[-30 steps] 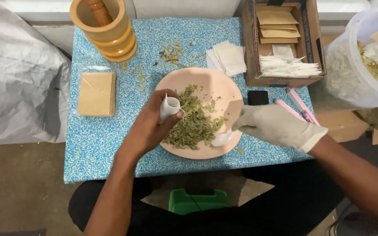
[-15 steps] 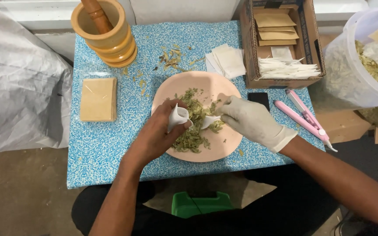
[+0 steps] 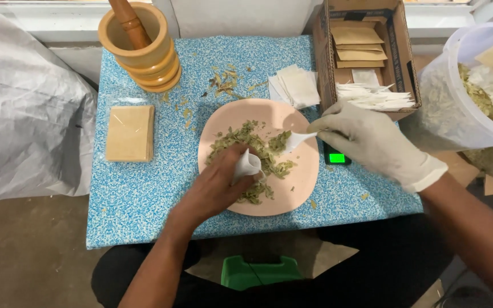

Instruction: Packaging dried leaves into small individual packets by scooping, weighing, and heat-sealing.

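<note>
The bare left hand [image 3: 215,188] pinched a small, flimsy white paper pouch [image 3: 246,166] by its mouth over the pink plate [image 3: 298,188], while gloved right-hand [image 3: 372,140] fingers gripped a light white scoop [image 3: 295,140] among crumbly dried leaves [image 3: 246,140].

Blue speckled surface [image 3: 144,194]: wooden mortar [image 3: 141,48] far-left corner; tan flat packet [image 3: 130,133] left edge; pink round plate [image 3: 300,182] centre; white sachet stack [image 3: 295,85] far edge.

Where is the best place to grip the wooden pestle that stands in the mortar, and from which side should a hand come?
Probably grip the pestle on its bare upper shaft, coming from above. It leans in the wooden mortar, so only the shaft shows above the rim; the lower end is hidden inside the bowl, whose wall blocks a sideways approach.
</note>
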